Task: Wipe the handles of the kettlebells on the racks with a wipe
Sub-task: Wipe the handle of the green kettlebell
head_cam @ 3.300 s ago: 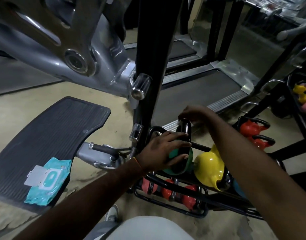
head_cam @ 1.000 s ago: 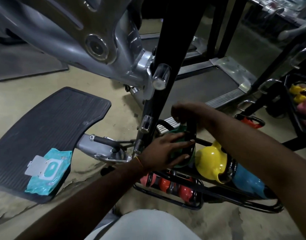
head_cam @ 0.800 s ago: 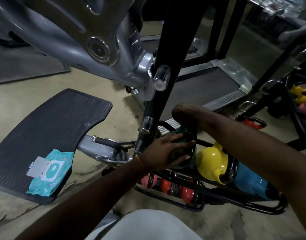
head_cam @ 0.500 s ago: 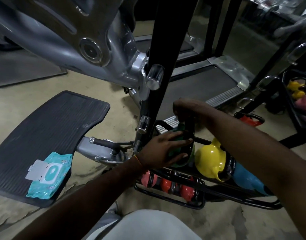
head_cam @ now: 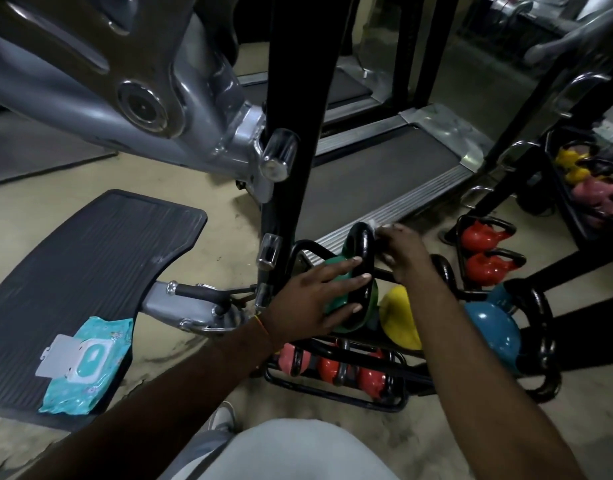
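Left hand (head_cam: 319, 301) flat, fingers spread straight, pressing on green kettlebell (head_cam: 334, 268) and its black handle (head_cam: 362, 244), gripping nothing. Right hand (head_cam: 400, 252) at 3 o'clock of handle top, fingers curled, pinching white wipe (head_cam: 375, 224) against it. Kettlebell sits on rack (head_cam: 333, 392), frame centre. Versus half-second earlier: right hand slid off handle crown to its right side; left hand unmoved. Wipes pack (head_cam: 86, 355) at 8 o'clock.

The left hand (head_cam: 319, 301) lies flat against the near side of the green kettlebell (head_cam: 334, 266), fingers straight and spread, tips reaching across its black handle (head_cam: 362, 252). The right hand (head_cam: 400, 252) sits just right of that kettlebell's handle top, fingers curled on a white wipe (head_cam: 377, 225). Both forearms are bare.
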